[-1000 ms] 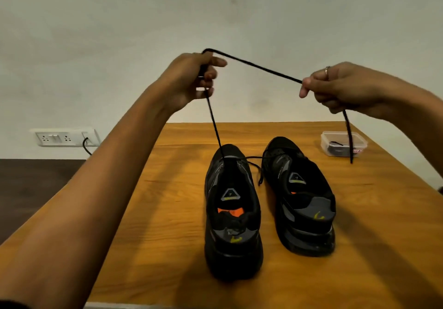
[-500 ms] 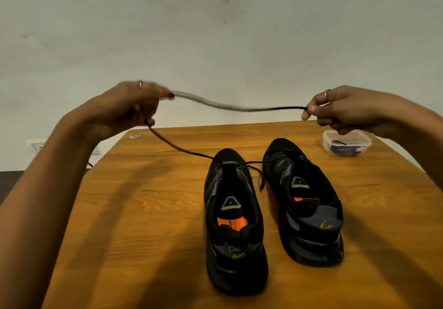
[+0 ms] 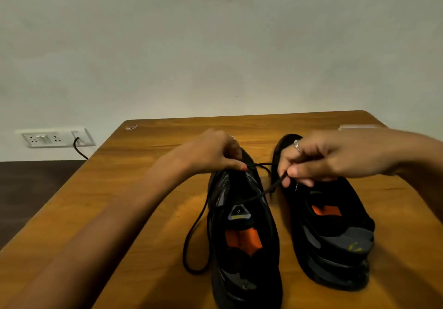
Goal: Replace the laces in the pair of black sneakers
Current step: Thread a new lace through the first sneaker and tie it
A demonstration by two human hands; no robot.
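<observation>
Head cam looks down at two black sneakers on the desk (image 3: pixel 143 188). Left hand (image 3: pixel 211 152) sits at the toe end of the left sneaker (image 3: pixel 242 232), fingers curled on the lace (image 3: pixel 195 227) I think, but motion blur makes that grip hard to call. Right hand (image 3: pixel 318 162) pinches the other lace end just above the right sneaker (image 3: pixel 323 232). Slack loops off the left side, so a quick tug could probably snag it or pull the lace unevenly through the eyelets. Eyelets are lost in black-on-black, and the container (image 3: pixel 359 127) behind the right wrist is mostly hidden.
</observation>
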